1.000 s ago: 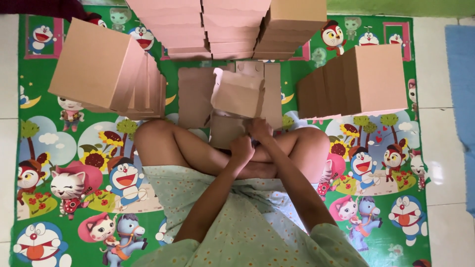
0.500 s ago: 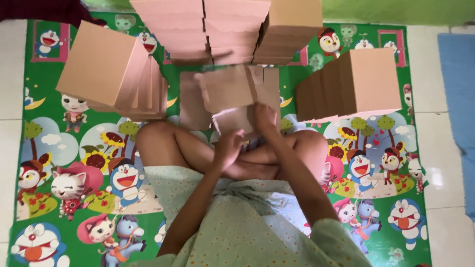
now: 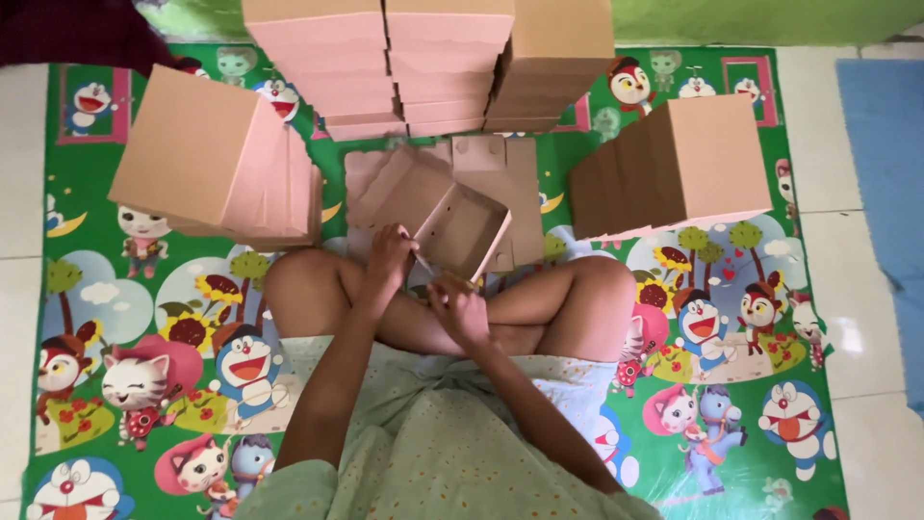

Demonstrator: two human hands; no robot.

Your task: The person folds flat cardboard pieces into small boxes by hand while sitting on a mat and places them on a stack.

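Now, from left to right:

Mat: a green play mat printed with cartoon cats and flowers covers the tiled floor; the person sits cross-legged on it.

Left stack: a leaning pile of flat pinkish cardboard sheets rests on the mat just beyond the person's left knee.

Back stacks: three piles of folded boxes stand side by side at the far edge of the mat.

Left hand: the left hand is closed on the near left edge of the half-folded box, fingers curled over the flap.

Box: a half-folded box, brown inside, sits tilted and open toward the person, just above the crossed legs and on top of a flat cardboard blank spread on the mat.

Right hand: the right hand pinches the lower near edge of the same box, fingers closed on the cardboard, just beside the left hand.

Right stack: another leaning pile of brown cardboard sheets stands beyond the right knee.

Far right: a blue rug lies on the tiles, apart from the mat.
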